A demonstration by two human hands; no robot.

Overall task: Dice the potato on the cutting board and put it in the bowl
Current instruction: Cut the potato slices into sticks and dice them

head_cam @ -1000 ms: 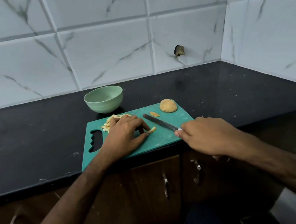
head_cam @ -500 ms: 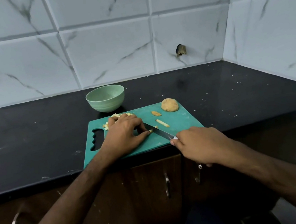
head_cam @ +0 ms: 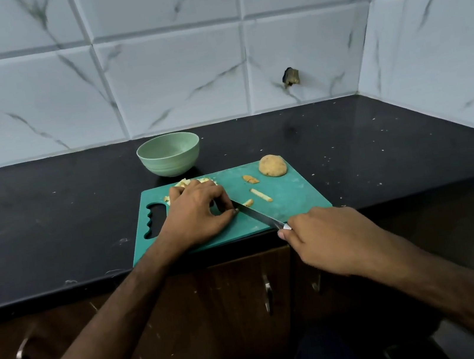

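Left hand pins a potato strip at frame centre on the cutting board; the right hand, grip clenched on the knife, lays the blade diagonally across it.

The knife has cut a short piece off the strip.

No readable text, label, brand, number or sign shows anywhere
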